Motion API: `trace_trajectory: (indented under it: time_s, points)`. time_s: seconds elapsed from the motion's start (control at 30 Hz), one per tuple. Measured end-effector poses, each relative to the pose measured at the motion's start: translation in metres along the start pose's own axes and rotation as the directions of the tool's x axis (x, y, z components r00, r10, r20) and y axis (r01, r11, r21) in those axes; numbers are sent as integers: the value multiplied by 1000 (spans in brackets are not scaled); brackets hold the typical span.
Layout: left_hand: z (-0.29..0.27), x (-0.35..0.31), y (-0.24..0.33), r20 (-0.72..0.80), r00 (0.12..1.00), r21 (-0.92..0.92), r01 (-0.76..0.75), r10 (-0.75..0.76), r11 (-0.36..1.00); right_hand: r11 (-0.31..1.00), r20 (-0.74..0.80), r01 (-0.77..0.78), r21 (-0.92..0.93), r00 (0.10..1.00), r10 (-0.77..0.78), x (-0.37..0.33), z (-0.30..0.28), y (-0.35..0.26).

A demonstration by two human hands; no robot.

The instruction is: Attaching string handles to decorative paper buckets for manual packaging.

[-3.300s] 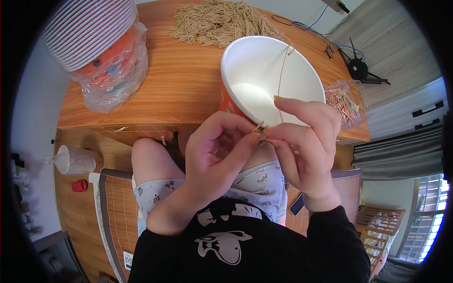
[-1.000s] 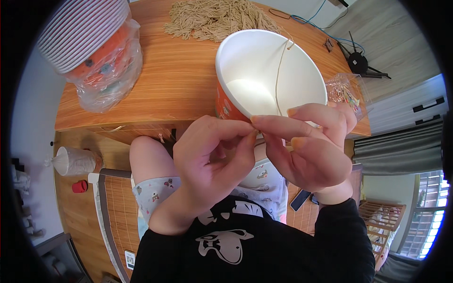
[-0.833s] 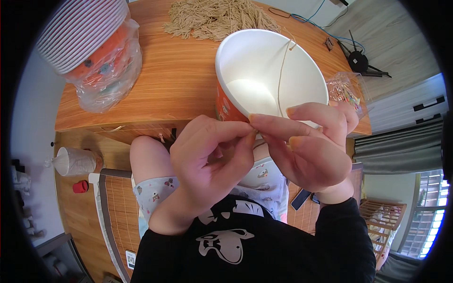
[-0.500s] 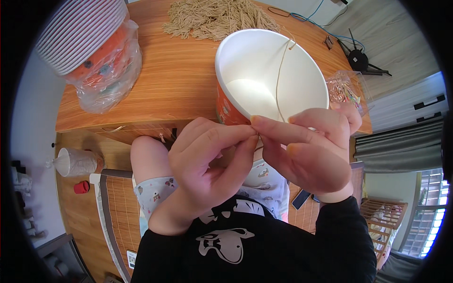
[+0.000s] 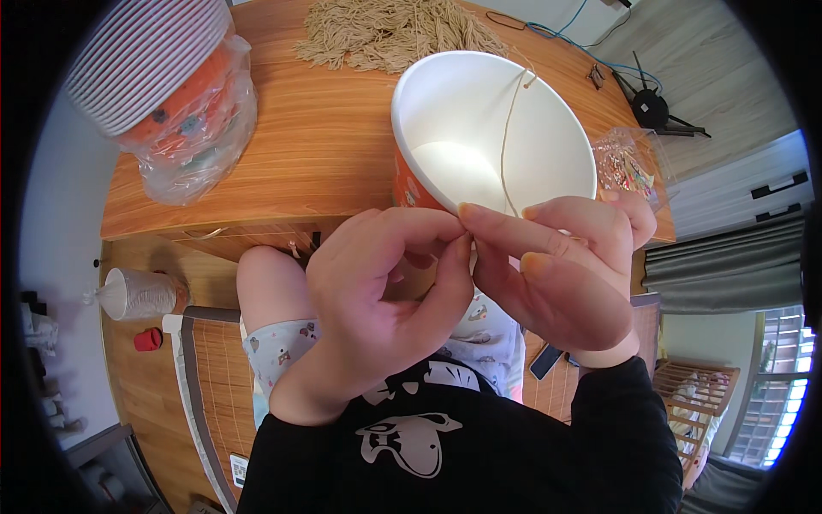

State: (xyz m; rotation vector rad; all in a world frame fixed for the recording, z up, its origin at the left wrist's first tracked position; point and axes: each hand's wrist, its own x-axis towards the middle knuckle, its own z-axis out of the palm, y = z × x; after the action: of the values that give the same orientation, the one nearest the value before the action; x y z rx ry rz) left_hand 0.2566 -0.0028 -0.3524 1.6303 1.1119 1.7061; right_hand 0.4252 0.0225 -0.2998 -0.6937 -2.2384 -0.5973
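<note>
A large paper bucket (image 5: 454, 103), white inside and orange outside, leans toward me at the table's front edge. Its thin beige cord (image 5: 504, 146) is knotted through a hole in the far rim and runs across the mouth to the near rim. At that near rim my left hand (image 5: 360, 291) and my right hand (image 5: 565, 265) meet, thumbs and index fingertips pinched together. They seem to grip the cord's end there, mostly hidden by the fingers. The right hand's other fingers are curled loosely beside the rim.
On the wooden table (image 5: 317, 146) lies a heap of beige cords (image 5: 398, 34) at the back. A plastic-wrapped stack of buckets (image 5: 184, 94) stands left. Right are a clear box (image 5: 632, 167) of small items and a black router (image 5: 651, 109). Another wrapped stack (image 5: 141, 294) lies on the floor.
My left hand has shifted slightly up and right, its thumb more bent. The right hand and bucket have barely moved.
</note>
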Motion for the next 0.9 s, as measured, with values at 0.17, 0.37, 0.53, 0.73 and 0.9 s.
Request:
trace_trajectory:
  time_s: [0.17, 0.37, 0.53, 0.73, 0.9]
  points:
    - [2, -2, -2, 29, 997, -203, 77, -73, 976, 987, -2, -18, 157, 1000, 19, -5, -2, 9]
    - [3, -4, -7, 53, 995, -296, 93, -81, 951, 991, 170, -51, 122, 985, 29, -1, -15, 4]
    - [4, -5, -12, 12, 999, -254, 49, -48, 966, 994, 145, -57, 96, 989, 43, -1, -10, 4]
    - [4, -3, -10, -45, 989, 10, -140, 140, 990, 989, 43, -51, 142, 998, 45, -2, -3, 3]
    - [4, -5, -9, -31, 997, -54, -69, 67, 996, 1000, -16, -15, -15, 1000, 15, 0, -2, -5]
